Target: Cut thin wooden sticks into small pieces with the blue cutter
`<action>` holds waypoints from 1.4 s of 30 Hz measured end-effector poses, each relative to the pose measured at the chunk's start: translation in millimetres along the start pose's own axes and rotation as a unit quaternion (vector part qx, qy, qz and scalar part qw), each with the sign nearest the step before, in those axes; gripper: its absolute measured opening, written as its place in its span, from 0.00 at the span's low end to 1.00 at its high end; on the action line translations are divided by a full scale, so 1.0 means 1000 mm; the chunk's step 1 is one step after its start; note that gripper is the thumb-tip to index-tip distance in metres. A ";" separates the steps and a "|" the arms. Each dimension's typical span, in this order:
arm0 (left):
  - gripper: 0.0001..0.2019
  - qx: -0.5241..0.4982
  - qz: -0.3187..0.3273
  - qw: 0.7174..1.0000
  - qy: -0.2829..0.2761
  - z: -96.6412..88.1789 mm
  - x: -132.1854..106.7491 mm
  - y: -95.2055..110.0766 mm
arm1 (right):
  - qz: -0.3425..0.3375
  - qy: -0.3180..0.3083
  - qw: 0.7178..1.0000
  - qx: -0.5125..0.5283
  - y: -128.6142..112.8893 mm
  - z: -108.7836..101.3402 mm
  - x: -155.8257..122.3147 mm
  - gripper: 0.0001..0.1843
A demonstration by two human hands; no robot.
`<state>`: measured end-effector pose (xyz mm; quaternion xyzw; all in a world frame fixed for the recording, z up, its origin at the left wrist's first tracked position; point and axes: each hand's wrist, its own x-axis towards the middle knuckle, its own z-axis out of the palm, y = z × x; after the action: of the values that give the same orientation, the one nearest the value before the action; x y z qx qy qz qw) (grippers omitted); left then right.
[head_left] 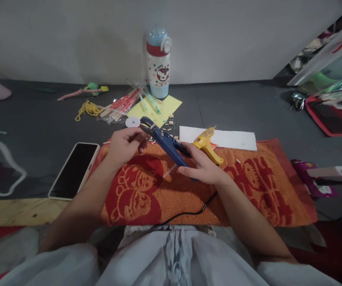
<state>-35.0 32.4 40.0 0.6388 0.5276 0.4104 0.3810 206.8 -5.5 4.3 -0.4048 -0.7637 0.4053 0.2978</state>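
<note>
My right hand point(202, 165) grips the handles of blue hand shears point(171, 147), whose dark head points up and left. A small pale wooden piece point(152, 126) shows at the head. Beside that head, my left hand point(128, 146) is closed with its fingers curled in; whatever is between the fingertips is hidden. Several tiny cut wooden pieces point(170, 119) lie scattered just beyond the shears. Close to my right fingers, a yellow glue gun point(207, 146) rests partly on a white board point(233, 138). Under both hands spreads an orange and red towel point(189, 202).
A water bottle point(158, 65) stands by the wall behind yellow paper point(171, 105). Packaged sticks point(122, 104) and a white spool point(132, 122) lie left of it. One phone point(74, 171) is at left, another red-cased phone point(331, 115) at right. A black cable point(189, 213) crosses the towel.
</note>
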 end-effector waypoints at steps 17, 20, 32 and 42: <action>0.12 0.110 0.045 0.991 0.058 0.002 -0.001 -0.010 | 0.060 0.005 0.998 0.015 -0.001 0.001 0.001 0.37; 0.12 0.097 0.047 0.992 0.058 0.003 0.000 -0.011 | 0.056 0.007 0.998 0.021 -0.002 0.001 0.002 0.36; 0.11 0.076 0.041 0.996 0.035 0.003 0.000 -0.011 | 0.067 -0.008 0.997 0.029 -0.005 0.000 0.003 0.35; 0.09 0.034 -0.001 0.999 0.000 0.000 0.002 -0.005 | 0.032 0.002 0.999 0.020 -0.001 0.002 0.001 0.35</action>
<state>-36.7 34.8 35.3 0.6505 0.5419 0.3922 0.3596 204.6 -5.7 4.8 -0.4238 -0.7416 0.4286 0.2945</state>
